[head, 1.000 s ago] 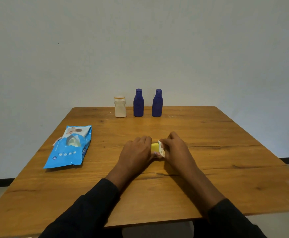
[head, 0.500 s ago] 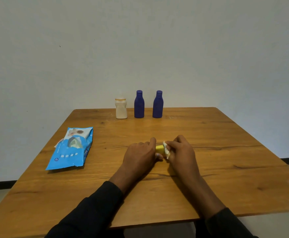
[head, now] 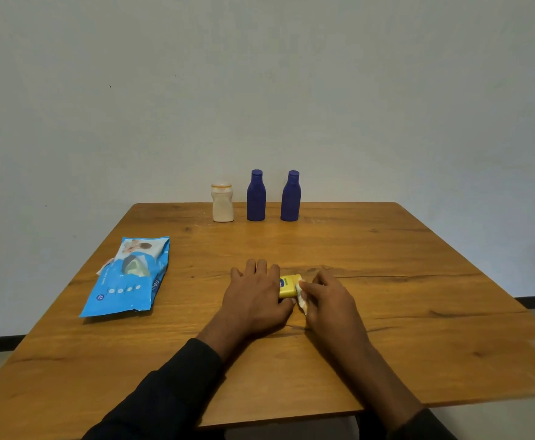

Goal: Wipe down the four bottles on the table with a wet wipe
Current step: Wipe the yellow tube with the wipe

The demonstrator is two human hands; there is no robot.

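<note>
A small yellow bottle point(head: 289, 285) lies on its side on the wooden table point(head: 371, 258), near the middle. My left hand point(head: 255, 296) covers its left end, and the bottle sits between the thumb and index finger while the other fingers stretch forward. My right hand point(head: 328, 300) pinches a crumpled white wet wipe point(head: 301, 296) against the bottle's right end. At the far edge stand a cream bottle point(head: 222, 203) and two dark blue bottles point(head: 256, 195) point(head: 291, 196), all upright in a row.
A blue pack of wet wipes point(head: 129, 277) lies flat on the left side of the table, its flap partly lifted. A plain wall stands right behind the far table edge. The floor shows beyond both side edges.
My left hand's fingers have straightened from a curl, and more of the yellow bottle shows. My right hand with the wipe has shifted slightly along the bottle's right end.
</note>
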